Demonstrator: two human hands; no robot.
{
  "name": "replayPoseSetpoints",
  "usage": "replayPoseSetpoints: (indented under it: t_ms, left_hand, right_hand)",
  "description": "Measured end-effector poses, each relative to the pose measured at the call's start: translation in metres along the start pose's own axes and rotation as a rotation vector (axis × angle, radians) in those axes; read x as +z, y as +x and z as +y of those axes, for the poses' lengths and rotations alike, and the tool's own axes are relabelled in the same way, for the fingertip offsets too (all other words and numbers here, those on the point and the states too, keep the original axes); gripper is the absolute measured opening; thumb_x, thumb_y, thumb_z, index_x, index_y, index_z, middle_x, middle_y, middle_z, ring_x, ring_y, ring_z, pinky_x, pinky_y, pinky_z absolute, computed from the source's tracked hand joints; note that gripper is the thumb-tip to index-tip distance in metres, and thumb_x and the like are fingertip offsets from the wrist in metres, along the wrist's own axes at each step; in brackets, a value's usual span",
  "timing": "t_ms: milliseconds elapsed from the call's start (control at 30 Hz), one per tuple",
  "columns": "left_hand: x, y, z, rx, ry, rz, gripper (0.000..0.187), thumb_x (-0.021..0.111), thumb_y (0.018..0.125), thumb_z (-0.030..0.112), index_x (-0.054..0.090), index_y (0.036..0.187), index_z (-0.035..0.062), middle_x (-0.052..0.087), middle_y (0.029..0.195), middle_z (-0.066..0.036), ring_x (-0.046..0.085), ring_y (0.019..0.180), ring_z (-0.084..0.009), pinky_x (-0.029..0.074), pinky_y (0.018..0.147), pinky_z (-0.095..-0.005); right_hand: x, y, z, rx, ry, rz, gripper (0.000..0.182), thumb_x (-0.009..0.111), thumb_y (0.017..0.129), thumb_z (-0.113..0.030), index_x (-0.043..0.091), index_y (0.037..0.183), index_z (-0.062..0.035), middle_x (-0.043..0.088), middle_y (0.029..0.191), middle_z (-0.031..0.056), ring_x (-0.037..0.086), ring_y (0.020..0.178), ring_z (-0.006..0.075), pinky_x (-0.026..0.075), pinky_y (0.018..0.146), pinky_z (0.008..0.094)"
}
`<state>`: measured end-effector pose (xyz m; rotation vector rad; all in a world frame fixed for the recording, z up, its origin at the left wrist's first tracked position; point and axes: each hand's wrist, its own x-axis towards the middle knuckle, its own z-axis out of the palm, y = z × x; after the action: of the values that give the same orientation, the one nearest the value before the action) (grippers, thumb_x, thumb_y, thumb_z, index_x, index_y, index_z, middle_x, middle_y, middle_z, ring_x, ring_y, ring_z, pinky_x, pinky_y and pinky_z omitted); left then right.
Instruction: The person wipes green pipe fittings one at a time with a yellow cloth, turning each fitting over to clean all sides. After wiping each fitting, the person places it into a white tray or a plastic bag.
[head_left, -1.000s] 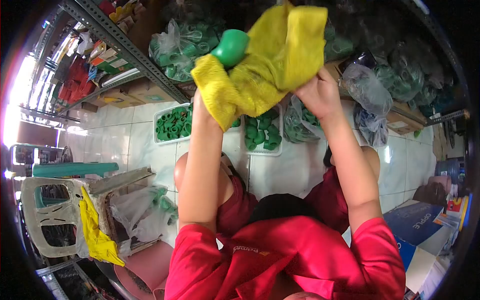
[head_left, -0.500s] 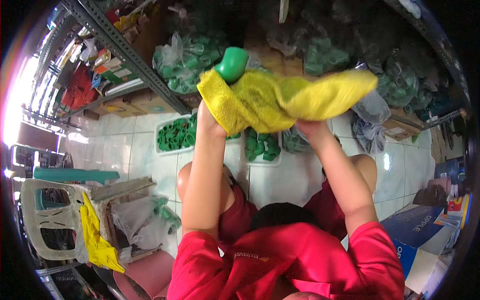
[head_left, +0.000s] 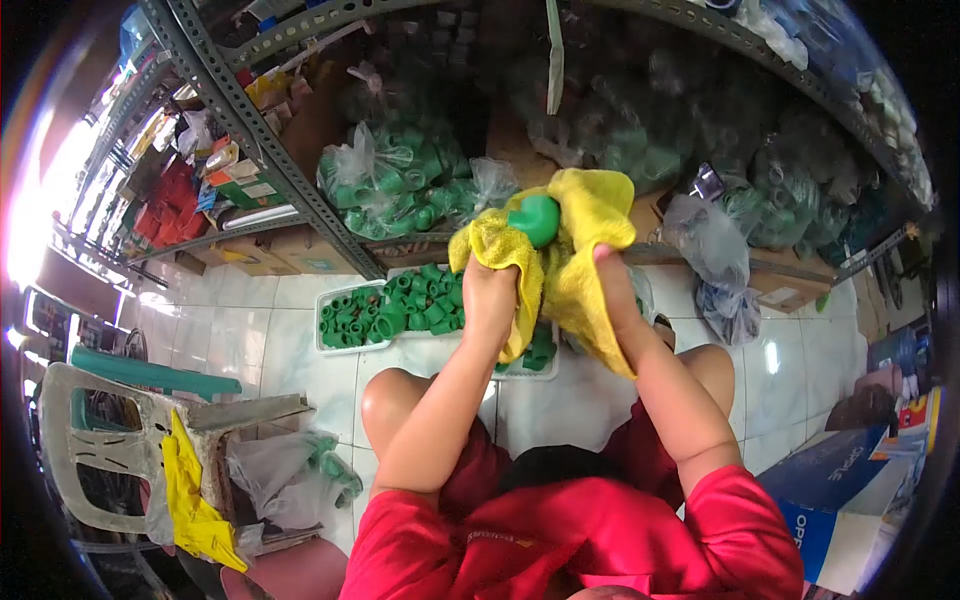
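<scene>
A yellow cloth [head_left: 590,215] is bunched between my two hands in front of me. Out of its folds pokes a smooth green pipe elbow [head_left: 535,220], partly covered by the cloth. My left hand [head_left: 490,300] is closed on the left part of the cloth, just below the elbow; its fingertips are hidden in the folds. On the other side, my right hand [head_left: 615,285] grips the cloth, whose loose end hangs beside the wrist. Below the hands, white trays [head_left: 352,347] on the floor hold many green pipe fittings [head_left: 415,300].
Metal shelving [head_left: 270,150] stands ahead, with plastic bags of green fittings [head_left: 390,180] and cardboard boxes. At left is a worn plastic chair [head_left: 90,450] with a yellow bag [head_left: 195,500] hanging from it. A blue box [head_left: 830,470] lies at right on the tiled floor.
Both hands have come lower and closer together. The cloth, stretched out to the right before, is now gathered around the green elbow, which has moved down and right.
</scene>
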<state>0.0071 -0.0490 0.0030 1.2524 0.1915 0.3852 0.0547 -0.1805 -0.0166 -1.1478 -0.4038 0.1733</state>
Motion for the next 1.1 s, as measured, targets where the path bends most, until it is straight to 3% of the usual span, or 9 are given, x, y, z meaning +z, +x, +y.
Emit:
replayPoseSetpoints:
  t_ms: [133,200,367,467,567,667,800,867,1100]
  left_hand:
    - [0.003,-0.007,0.005,-0.051,0.053,-0.136,0.029,0.053,0.077,0.001,0.052,0.106,0.0002,0.058,0.097,-0.006,0.054,0.091,-0.0146,0.042,0.077,-0.0259]
    - [0.011,-0.015,0.008,0.256,0.276,-0.128,0.029,0.057,0.075,0.002,0.054,0.104,0.0014,0.056,0.1,-0.01,0.053,0.096,-0.0215,0.042,0.08,-0.0296]
    - [0.012,-0.019,0.02,0.558,0.588,-0.261,0.028,0.057,0.071,-0.002,0.057,0.099,0.0028,0.053,0.103,-0.016,0.047,0.101,-0.0349,0.039,0.086,-0.0357]
    - [0.007,-0.017,0.011,0.581,0.618,-0.323,0.03,0.054,0.07,-0.006,0.056,0.1,0.0017,0.052,0.105,-0.018,0.046,0.102,-0.0366,0.039,0.087,-0.0367]
    - [0.011,-0.019,0.006,0.553,0.62,-0.286,0.029,0.052,0.071,-0.006,0.057,0.099,0.0019,0.053,0.105,-0.017,0.047,0.101,-0.0349,0.038,0.088,-0.0371]
    - [0.014,-0.02,0.003,0.511,0.619,-0.233,0.027,0.053,0.072,-0.004,0.058,0.098,0.0026,0.055,0.103,-0.015,0.048,0.1,-0.0331,0.038,0.088,-0.037]
    - [0.013,-0.015,-0.008,0.534,0.666,-0.157,0.028,0.053,0.073,-0.003,0.057,0.099,0.0025,0.055,0.1,-0.016,0.048,0.097,-0.0353,0.039,0.086,-0.0392]
    - [0.009,-0.014,-0.011,0.41,0.634,-0.211,0.027,0.053,0.072,-0.002,0.057,0.099,0.0028,0.056,0.099,-0.016,0.048,0.095,-0.0356,0.038,0.085,-0.0399]
    - [0.017,-0.026,0.004,0.451,0.59,-0.273,0.027,0.056,0.068,-0.005,0.059,0.094,0.0032,0.055,0.099,-0.015,0.049,0.094,-0.0335,0.041,0.081,-0.0364]
  right_hand:
    - [-0.001,-0.007,-0.022,-0.245,-0.468,-0.213,0.071,0.058,0.076,-0.051,0.04,0.121,0.0013,0.043,0.121,0.0153,0.039,0.115,0.0273,0.029,0.097,0.0351]
    - [0.001,-0.004,-0.025,-0.222,-0.549,-0.229,0.068,0.063,0.072,-0.047,0.044,0.117,0.0008,0.045,0.118,0.017,0.041,0.112,0.0306,0.03,0.097,0.0361]
    - [-0.001,0.006,-0.023,-0.373,-0.587,-0.093,0.056,0.065,0.073,-0.04,0.049,0.11,0.0,0.045,0.115,0.0166,0.042,0.109,0.03,0.031,0.094,0.0358]
    - [0.005,0.009,-0.029,-0.431,-0.624,0.006,0.043,0.06,0.08,-0.034,0.051,0.105,0.0001,0.051,0.105,0.0129,0.048,0.099,0.0239,0.036,0.088,0.0323]
    - [0.007,0.01,-0.031,-0.082,-0.283,0.119,0.037,0.048,0.089,-0.035,0.052,0.099,0.0,0.057,0.085,0.0053,0.051,0.078,0.0133,0.041,0.074,0.0244]
    - [-0.002,0.007,-0.028,0.144,-0.225,0.219,0.034,0.047,0.089,-0.032,0.052,0.102,-0.0005,0.056,0.095,0.0084,0.051,0.087,0.0162,0.039,0.081,0.0271]
    - [0.014,-0.004,-0.005,-0.157,-0.291,0.294,0.031,0.048,0.089,-0.026,0.049,0.106,0.0001,0.053,0.103,0.0116,0.049,0.096,0.0206,0.035,0.087,0.0301]
    - [0.011,-0.004,0.004,-0.381,-0.612,0.197,0.032,0.049,0.087,-0.022,0.047,0.11,0.0003,0.05,0.109,0.0141,0.046,0.103,0.0246,0.031,0.092,0.0319]
    - [-0.003,0.007,-0.022,-0.082,-0.283,0.196,0.034,0.049,0.087,-0.033,0.054,0.095,-0.0005,0.056,0.087,0.0077,0.054,0.077,0.0183,0.043,0.072,0.0301]
